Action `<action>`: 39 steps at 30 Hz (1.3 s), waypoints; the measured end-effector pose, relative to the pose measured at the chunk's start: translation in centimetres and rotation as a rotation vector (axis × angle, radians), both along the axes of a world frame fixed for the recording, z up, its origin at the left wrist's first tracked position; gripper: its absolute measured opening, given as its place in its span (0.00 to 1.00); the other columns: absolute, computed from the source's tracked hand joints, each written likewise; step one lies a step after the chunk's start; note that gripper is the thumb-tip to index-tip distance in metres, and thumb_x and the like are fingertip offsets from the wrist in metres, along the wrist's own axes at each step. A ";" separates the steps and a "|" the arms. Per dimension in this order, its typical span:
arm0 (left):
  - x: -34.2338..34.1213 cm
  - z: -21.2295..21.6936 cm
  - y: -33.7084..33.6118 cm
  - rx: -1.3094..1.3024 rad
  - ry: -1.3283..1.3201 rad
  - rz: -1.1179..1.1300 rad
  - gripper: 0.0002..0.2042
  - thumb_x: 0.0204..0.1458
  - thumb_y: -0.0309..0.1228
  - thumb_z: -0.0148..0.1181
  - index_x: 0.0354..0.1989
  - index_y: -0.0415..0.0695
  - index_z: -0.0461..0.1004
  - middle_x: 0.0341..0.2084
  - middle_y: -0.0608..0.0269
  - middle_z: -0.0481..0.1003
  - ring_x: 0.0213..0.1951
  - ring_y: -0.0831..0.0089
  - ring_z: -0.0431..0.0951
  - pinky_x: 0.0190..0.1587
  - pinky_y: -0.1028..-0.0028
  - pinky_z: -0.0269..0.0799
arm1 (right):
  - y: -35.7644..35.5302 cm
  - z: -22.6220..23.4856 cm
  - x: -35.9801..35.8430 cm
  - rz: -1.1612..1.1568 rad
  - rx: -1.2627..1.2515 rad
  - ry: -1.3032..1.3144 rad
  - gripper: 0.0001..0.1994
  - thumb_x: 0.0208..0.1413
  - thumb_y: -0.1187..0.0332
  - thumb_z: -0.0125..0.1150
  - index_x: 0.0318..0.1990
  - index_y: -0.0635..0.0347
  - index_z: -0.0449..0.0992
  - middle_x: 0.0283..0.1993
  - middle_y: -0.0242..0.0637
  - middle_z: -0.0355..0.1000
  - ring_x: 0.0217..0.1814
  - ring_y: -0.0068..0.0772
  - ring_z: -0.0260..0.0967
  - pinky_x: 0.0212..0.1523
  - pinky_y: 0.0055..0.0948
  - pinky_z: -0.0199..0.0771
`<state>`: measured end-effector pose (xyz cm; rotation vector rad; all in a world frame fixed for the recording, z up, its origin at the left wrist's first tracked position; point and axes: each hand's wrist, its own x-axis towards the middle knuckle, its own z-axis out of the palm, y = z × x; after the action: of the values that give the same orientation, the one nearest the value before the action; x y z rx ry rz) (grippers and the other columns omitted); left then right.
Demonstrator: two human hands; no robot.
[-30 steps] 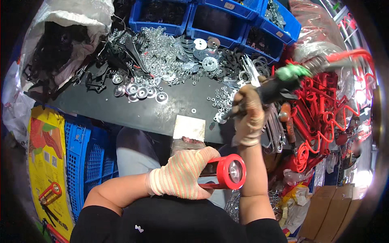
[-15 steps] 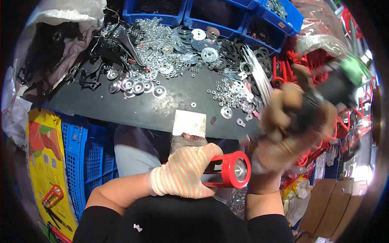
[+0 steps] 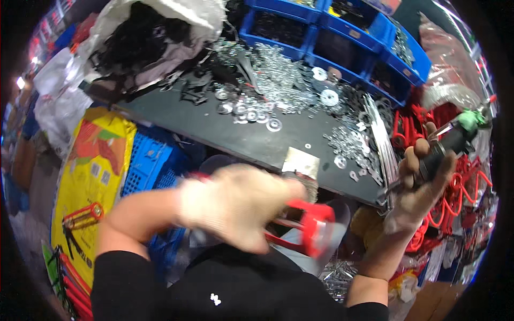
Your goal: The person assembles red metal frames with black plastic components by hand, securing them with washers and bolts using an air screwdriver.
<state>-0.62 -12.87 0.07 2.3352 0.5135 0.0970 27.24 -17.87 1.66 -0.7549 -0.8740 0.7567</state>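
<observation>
My left hand (image 3: 235, 206), in a pale striped work glove and blurred by motion, grips a red open-sided frame with a round end (image 3: 318, 227) in front of my body. The far end of that frame pokes out left of the glove. At the right, my right hand (image 3: 417, 198) is closed round a black power screwdriver with a green rear end (image 3: 448, 147). Its thin shaft slants down to the left, over the bench's right side. Between the hands, a small block with a pale metal plate (image 3: 301, 161) stands at the bench edge.
Piles of small clear and metal parts (image 3: 281, 77), washers (image 3: 251, 115) and nuts lie on the dark bench (image 3: 176, 117). Thin metal rods (image 3: 381, 139) lie at its right. Blue bins (image 3: 342, 51) stand behind. Red frames hang at the right; a yellow sack (image 3: 88, 176) and blue crate (image 3: 144, 160) stand left.
The view has swung left, so the bench sits further right in it. My left hand has tilted the red frame and moved with it. The right hand still holds the screwdriver and is less blurred.
</observation>
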 end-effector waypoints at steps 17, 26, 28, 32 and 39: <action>-22.3 -6.6 6.0 0.884 0.249 0.741 0.29 0.41 0.19 0.55 0.58 0.44 0.62 0.56 0.43 0.62 0.56 0.47 0.64 0.59 0.57 0.60 | 6.5 -10.5 17.4 -0.935 -0.802 -1.638 0.39 0.48 0.71 0.56 0.68 0.37 0.47 0.63 0.48 0.58 0.58 0.52 0.63 0.54 0.43 0.67; -14.4 -6.5 16.3 0.901 0.471 0.739 0.15 0.38 0.21 0.58 0.38 0.46 0.71 0.34 0.54 0.71 0.40 0.54 0.72 0.45 0.61 0.69 | 11.3 -9.5 1.3 -0.271 -0.087 -1.525 0.10 0.45 0.74 0.56 0.37 0.58 0.76 0.35 0.41 0.74 0.41 0.47 0.72 0.43 0.40 0.71; -14.4 -3.2 14.5 1.119 0.080 0.759 0.17 0.37 0.14 0.52 0.38 0.44 0.70 0.36 0.52 0.73 0.39 0.52 0.74 0.40 0.61 0.71 | 15.0 -10.4 -1.9 -0.174 -0.165 -1.663 0.09 0.46 0.73 0.55 0.36 0.57 0.77 0.37 0.42 0.75 0.41 0.48 0.72 0.42 0.39 0.72; -9.1 0.6 7.6 1.065 -0.634 0.570 0.15 0.39 0.15 0.50 0.37 0.36 0.73 0.27 0.57 0.74 0.24 0.69 0.71 0.33 0.74 0.68 | 18.9 -12.4 -1.0 -0.131 -0.554 -1.802 0.09 0.45 0.72 0.56 0.36 0.54 0.78 0.40 0.43 0.75 0.45 0.47 0.73 0.45 0.39 0.73; 1.0 -8.1 -5.2 -1.660 -1.116 0.056 0.32 0.48 0.49 0.57 0.58 0.41 0.64 0.56 0.49 0.62 0.53 0.56 0.69 0.58 0.61 0.61 | 19.1 -11.4 -2.1 -0.049 -0.498 -1.784 0.09 0.47 0.69 0.56 0.36 0.53 0.79 0.42 0.43 0.74 0.45 0.47 0.72 0.46 0.40 0.72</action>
<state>0.38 -18.11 -8.02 0.4360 -0.0331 0.6481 25.15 1.18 -9.74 -1.9443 -2.2455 0.0361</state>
